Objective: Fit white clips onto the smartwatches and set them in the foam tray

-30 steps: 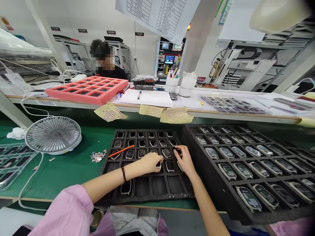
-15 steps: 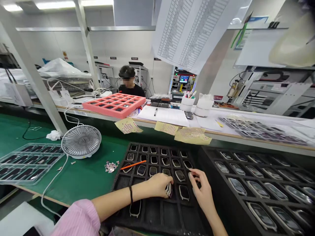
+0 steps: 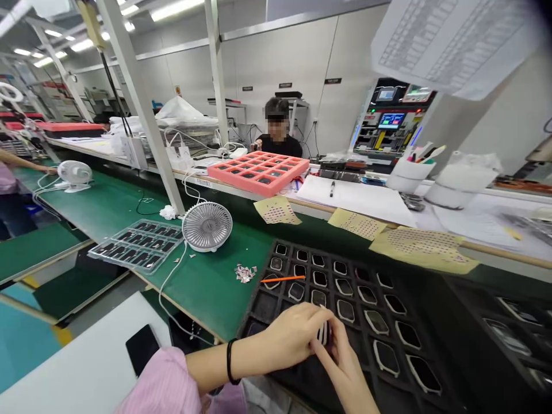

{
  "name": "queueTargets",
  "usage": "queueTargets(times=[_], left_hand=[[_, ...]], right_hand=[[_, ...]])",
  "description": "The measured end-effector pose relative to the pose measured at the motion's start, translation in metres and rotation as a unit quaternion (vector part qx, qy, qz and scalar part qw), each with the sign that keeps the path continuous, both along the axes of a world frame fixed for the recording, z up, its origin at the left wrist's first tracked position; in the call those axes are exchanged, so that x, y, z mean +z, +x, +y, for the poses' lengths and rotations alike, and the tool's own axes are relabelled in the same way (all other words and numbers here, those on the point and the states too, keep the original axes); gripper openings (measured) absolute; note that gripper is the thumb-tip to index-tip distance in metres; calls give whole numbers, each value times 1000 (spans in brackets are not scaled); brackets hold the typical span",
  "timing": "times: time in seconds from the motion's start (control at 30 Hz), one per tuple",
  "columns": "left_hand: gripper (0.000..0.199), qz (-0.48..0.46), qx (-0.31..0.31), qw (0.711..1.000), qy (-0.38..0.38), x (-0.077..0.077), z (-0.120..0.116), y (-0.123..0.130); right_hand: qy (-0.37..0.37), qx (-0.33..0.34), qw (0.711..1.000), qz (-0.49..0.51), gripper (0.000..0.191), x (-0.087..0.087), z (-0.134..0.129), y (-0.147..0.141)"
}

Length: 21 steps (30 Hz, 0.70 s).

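Over the black foam tray (image 3: 264, 306), my left hand (image 3: 295, 333) is closed around a small stack of watch cases (image 3: 322, 333). Fingers of my right hand (image 3: 342, 359) press against the same stack from the right side, so both hands meet on it. Watch cases with dark faces, such as one in the right part (image 3: 386, 356), lie in the tray's compartments. An orange stick (image 3: 282, 279) rests across the tray's left part. My fingers hide much of the stack.
A round fan (image 3: 207, 227) and scraps (image 3: 245, 273) stand left of the tray, beyond them a clear tray (image 3: 135, 244) of dark parts. A red foam tray (image 3: 259, 172) sits on the shelf, where a person (image 3: 278, 129) sits behind. Another black tray (image 3: 470, 305) is at right.
The view has swung to the left. My right hand has left the tray's right side and come to the stack in my left hand.
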<state>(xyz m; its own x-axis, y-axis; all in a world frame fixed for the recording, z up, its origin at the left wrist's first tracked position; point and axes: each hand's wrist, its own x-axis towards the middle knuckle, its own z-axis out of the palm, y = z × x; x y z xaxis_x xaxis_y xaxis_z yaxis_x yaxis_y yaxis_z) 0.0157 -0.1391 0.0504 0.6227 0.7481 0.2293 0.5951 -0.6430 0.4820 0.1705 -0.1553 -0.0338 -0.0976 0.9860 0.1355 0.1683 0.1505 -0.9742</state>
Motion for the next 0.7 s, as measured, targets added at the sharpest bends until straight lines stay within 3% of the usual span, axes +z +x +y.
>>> queueTargets(times=[0.23,0.3,0.4,0.47,0.5,0.57,0.7], left_hand=[[50,53,46,997,41,-10,-1,-19],[50,36,29,998,38,-6,3,-29],[60,-30,15,999,19,-3,16,-61],[42,-49,103,993,17,-10,29,-91],[25,-36,162,986,19,-17,35,-105],[12,28,269,962,25,-37,47,-131],[6,75,333,940,6,-73,60,-156]], right_hand=[[55,-19,998,6,50,9,16,-55],[22,-33,998,52,50,9,22,-62],[-109,-19,979,171,49,16,27,-62],[-189,-2,942,276,47,24,29,-58],[-216,-1,921,325,47,28,29,-56],[-250,-12,883,398,45,35,28,-53],[-291,-21,844,450,42,38,25,-53]])
